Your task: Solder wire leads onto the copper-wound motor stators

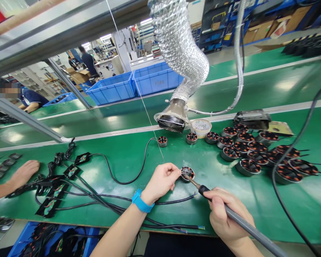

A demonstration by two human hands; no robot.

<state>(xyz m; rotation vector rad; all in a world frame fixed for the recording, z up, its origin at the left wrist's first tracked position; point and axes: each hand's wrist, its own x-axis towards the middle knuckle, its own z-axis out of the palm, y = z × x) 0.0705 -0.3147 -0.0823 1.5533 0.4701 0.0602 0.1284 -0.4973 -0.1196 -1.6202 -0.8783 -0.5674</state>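
My right hand (227, 214) is wrapped round the dark handle of a soldering iron (240, 219). The iron's metal tip reaches into a round motor stator (187, 174) with orange windings on the green bench. At the stator's left rim my left hand (164, 180), with a blue band on its wrist, has thumb and index finger pinched together; whatever lies between them is too small to make out. Black cables (166, 202) run below my left hand. Another stator (162, 141), with a cable attached, sits farther back beside a single stator (191, 138).
A foil exhaust duct with a fan (171, 121) hangs above the bench, near a round tub (201, 126). Many stators (248, 166) stand at the right, beside a loose cord (276, 185). Another person's hand (25, 173) is at the left, near bundled cables and circuit boards (50, 201).
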